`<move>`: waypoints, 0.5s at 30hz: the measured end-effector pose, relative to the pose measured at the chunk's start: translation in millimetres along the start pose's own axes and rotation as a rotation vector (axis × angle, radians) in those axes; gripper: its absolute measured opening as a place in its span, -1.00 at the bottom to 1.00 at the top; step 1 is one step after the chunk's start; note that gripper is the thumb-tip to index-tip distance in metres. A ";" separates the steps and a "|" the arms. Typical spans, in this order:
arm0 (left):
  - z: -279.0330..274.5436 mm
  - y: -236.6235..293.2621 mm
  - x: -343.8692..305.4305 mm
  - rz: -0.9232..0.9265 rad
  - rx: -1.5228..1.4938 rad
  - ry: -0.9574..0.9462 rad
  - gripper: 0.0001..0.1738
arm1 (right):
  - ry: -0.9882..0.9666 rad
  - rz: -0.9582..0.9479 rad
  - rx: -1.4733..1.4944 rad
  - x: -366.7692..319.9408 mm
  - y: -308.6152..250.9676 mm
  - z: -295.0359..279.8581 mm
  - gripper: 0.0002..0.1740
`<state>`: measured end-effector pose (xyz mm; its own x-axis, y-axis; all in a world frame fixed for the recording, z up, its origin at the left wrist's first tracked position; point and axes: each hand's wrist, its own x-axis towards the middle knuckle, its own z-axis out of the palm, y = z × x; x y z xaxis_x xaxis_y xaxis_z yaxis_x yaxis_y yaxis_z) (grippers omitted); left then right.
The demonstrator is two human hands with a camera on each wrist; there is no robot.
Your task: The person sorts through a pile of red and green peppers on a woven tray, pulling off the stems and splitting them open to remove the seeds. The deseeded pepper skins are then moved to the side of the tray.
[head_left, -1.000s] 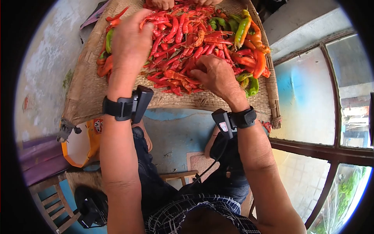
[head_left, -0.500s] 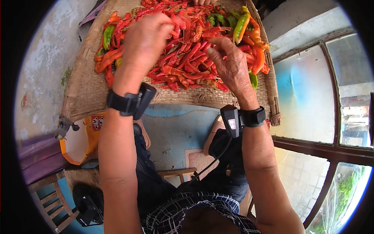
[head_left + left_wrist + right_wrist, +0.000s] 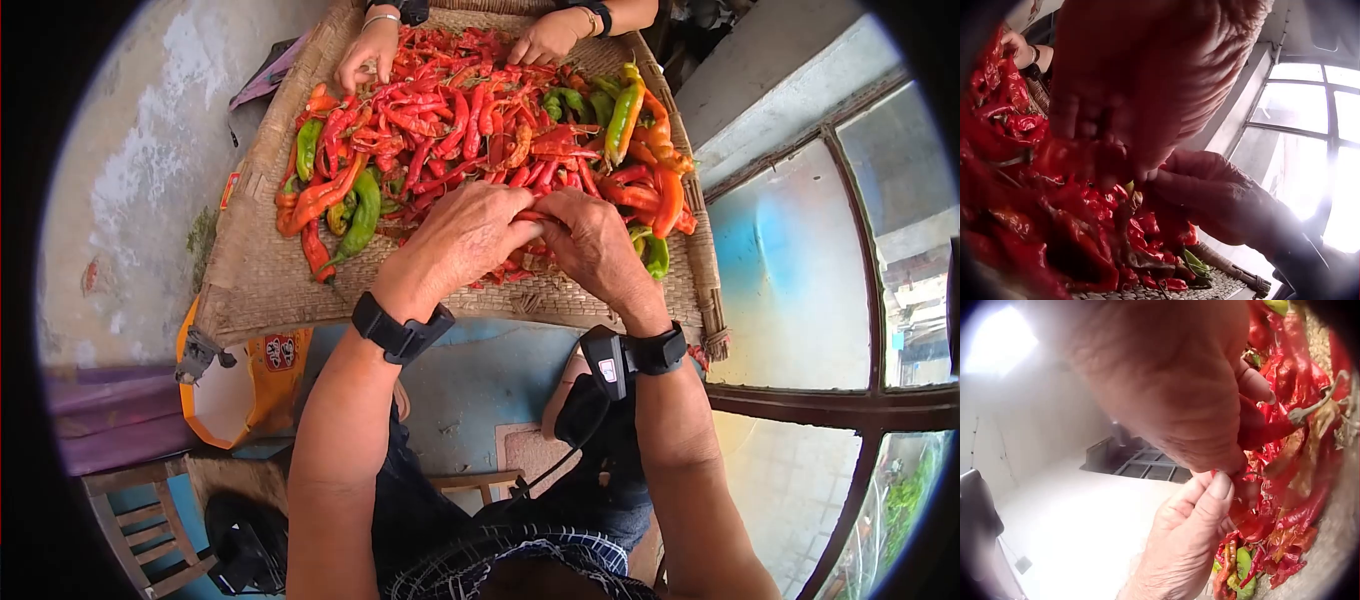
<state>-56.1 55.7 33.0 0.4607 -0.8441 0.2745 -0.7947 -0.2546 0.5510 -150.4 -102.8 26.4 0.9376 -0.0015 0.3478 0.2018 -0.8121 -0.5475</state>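
Both hands meet over the near edge of a heap of red peppers (image 3: 465, 120). The left hand (image 3: 455, 240) has its fingers curled round a red pepper, blurred in the left wrist view. Its fingertips touch those of the right hand (image 3: 605, 250), which pinches at the same spot, where a bit of red (image 3: 530, 215) shows between them. From under the right hand (image 3: 1166, 381), a red pepper (image 3: 1269, 432) with a pale stem sticks out in the right wrist view. Whether both hands hold one pepper or two, I cannot tell.
The heap lies on a woven tray (image 3: 265, 285). Green peppers (image 3: 365, 215) lie at left, green and orange ones (image 3: 625, 120) at right. Another person's hands (image 3: 370, 55) rest at the far side. An orange-edged container (image 3: 235, 390) stands below left, windows (image 3: 790, 270) at right.
The left hand has come down and right from the upper left of the heap to meet the right hand, which has moved slightly lower. The other person's hands show more fully.
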 end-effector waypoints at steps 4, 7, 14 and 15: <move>-7.7 -3.8 1.7 -0.008 -0.048 0.020 -0.76 | 0.078 0.068 0.069 -6.6 0.5 -8.8 -0.81; -23.3 -0.4 3.0 -0.103 -0.175 0.057 -0.77 | 0.159 0.143 0.065 -9.2 -2.0 -15.7 -0.79; -30.3 -30.3 33.6 -0.283 -0.142 0.619 -0.30 | 0.025 0.074 -0.131 -17.3 15.8 -10.1 -0.73; -27.8 -33.0 36.8 -0.243 0.023 0.680 -0.29 | -0.068 0.074 -0.057 -17.5 12.5 -11.0 -0.73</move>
<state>-1.9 46.2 46.8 0.7633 -0.2841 0.5802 -0.6435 -0.4134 0.6442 -167.3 -119.3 21.8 0.9667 -0.0250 0.2547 0.1166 -0.8431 -0.5250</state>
